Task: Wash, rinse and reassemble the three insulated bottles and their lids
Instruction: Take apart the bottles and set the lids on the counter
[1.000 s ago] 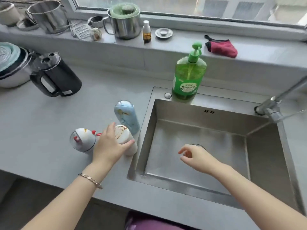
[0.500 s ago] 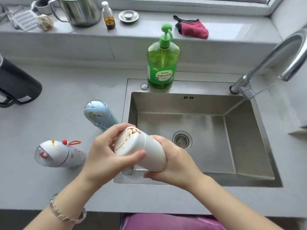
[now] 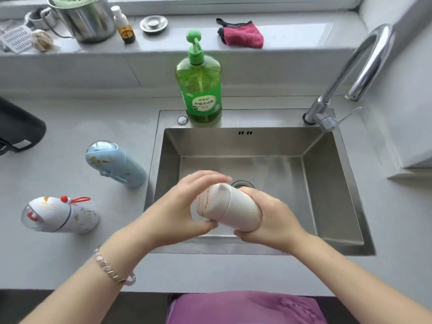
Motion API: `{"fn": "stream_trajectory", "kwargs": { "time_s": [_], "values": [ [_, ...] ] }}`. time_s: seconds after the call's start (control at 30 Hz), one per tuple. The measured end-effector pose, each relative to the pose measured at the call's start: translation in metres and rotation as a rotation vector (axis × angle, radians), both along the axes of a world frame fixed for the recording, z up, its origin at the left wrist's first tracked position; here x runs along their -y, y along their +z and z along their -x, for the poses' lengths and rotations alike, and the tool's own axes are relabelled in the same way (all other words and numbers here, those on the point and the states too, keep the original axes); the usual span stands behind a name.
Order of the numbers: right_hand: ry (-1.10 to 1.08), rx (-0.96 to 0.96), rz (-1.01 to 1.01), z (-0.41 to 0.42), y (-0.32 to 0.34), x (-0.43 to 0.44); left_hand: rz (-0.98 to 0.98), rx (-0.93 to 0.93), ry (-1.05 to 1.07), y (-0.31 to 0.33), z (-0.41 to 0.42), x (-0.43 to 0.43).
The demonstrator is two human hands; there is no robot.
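Observation:
A cream bottle point(image 3: 236, 210) with brown stains on its lid is held on its side over the steel sink point(image 3: 332, 183), near the front left corner. My left hand point(image 3: 180, 206) grips the stained lid end. My right hand point(image 3: 268, 218) grips the bottle's body from the right. A light blue bottle point(image 3: 117, 163) stands on the counter left of the sink. A white bottle point(image 3: 58, 215) with a red loop and a clear cap lies on its side further left and nearer me.
A green pump bottle of dish soap point(image 3: 201, 90) stands on the sink's back rim. The chrome faucet point(image 3: 350, 73) arches at the back right. A black jug point(image 3: 18, 127) sits at the left edge. A steel pot point(image 3: 86, 17) and red cloth point(image 3: 240, 33) rest on the windowsill.
My left hand lifted the cream bottle off the counter and brought it over the sink. My right hand rose from the basin and took hold of the bottle's body.

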State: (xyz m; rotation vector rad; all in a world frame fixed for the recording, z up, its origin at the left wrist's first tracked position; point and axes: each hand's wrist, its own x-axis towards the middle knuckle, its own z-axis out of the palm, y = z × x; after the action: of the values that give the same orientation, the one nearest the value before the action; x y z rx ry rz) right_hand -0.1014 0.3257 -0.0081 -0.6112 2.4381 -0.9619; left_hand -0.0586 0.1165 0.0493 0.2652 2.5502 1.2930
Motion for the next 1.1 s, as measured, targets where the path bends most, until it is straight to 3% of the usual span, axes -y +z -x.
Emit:
{"fn": "stream_trajectory", "kwargs": {
  "time_s": [0.13, 0.2, 0.3, 0.43, 0.53, 0.67, 0.8, 1.1],
  "values": [
    [0.065, -0.028, -0.011, 0.007, -0.003, -0.015, 0.179, 0.067, 0.149, 0.0, 0.008, -0.013],
    [0.075, -0.044, -0.016, 0.008, -0.004, -0.02, 0.326, 0.057, 0.043, -0.006, 0.006, -0.015],
    [0.101, -0.038, -0.022, 0.01, -0.005, -0.026, 0.139, -0.034, -0.116, -0.012, 0.005, -0.015],
    [0.13, -0.062, -0.096, 0.012, -0.007, -0.03, 0.014, 0.051, 0.194, -0.02, 0.003, -0.018],
    [0.077, -0.056, -0.247, 0.02, -0.011, -0.037, 0.025, 0.185, 0.455, -0.038, -0.003, -0.008],
    [0.208, -0.124, -0.625, 0.043, -0.018, -0.042, 0.28, 0.323, 0.521, -0.063, -0.023, 0.009],
    [0.374, -0.163, -0.916, 0.062, -0.022, -0.035, 0.269, 0.377, 0.593, -0.075, -0.039, 0.017],
    [0.466, -0.245, -1.149, 0.079, -0.018, -0.026, 0.252, 0.403, 0.644, -0.082, -0.05, 0.027]
  ]
}}
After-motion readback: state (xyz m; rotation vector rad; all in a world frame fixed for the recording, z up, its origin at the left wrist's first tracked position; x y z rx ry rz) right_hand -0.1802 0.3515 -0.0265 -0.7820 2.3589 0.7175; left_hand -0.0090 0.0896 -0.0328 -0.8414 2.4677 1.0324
